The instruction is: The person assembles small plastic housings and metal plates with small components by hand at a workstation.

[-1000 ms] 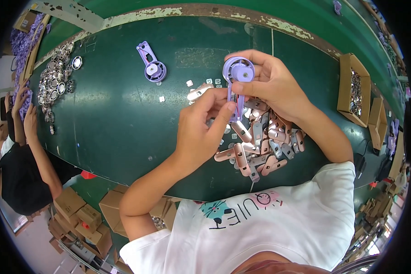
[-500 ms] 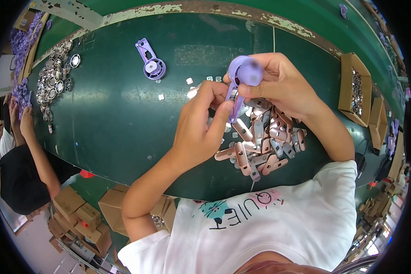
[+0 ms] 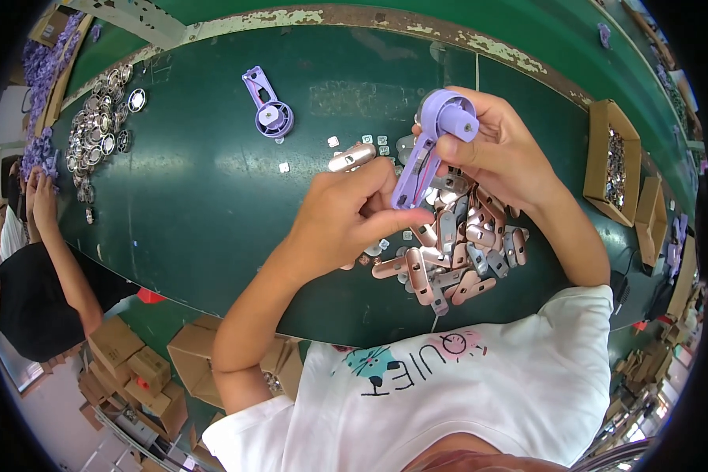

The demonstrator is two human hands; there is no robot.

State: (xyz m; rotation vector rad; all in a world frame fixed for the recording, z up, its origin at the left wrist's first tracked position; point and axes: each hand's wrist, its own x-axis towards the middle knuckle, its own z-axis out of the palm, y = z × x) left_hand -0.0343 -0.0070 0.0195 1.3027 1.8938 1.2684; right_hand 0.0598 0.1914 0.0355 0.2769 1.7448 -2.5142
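My right hand [image 3: 499, 153] is closed round the round head of a purple plastic housing [image 3: 429, 161], which looks like a small handheld fan's. A short cylinder sticks out of the head. Thin wires run inside the open handle, which tilts down to the left. My left hand [image 3: 338, 212] is closed about the handle's lower end, its thumb stretched below it; some fingertips are hidden. Under my hands lies a heap of oblong rose-gold and grey covers [image 3: 448, 259]. One such cover [image 3: 352, 158] lies apart, beyond my left hand, near several small whitish square pieces [image 3: 382, 140].
A second purple housing [image 3: 272, 118] lies farther back on the green table [image 3: 212, 204]. Chrome rings [image 3: 94, 141] are piled at the left, near a co-worker's hands [image 3: 42, 197]. At the right stand cardboard boxes [image 3: 598, 169], one holding small shiny parts.
The purple housing has moved slightly right and turned, so its cylinder and the open handle's wires show more. My left thumb has slid from the handle's side to below its end.
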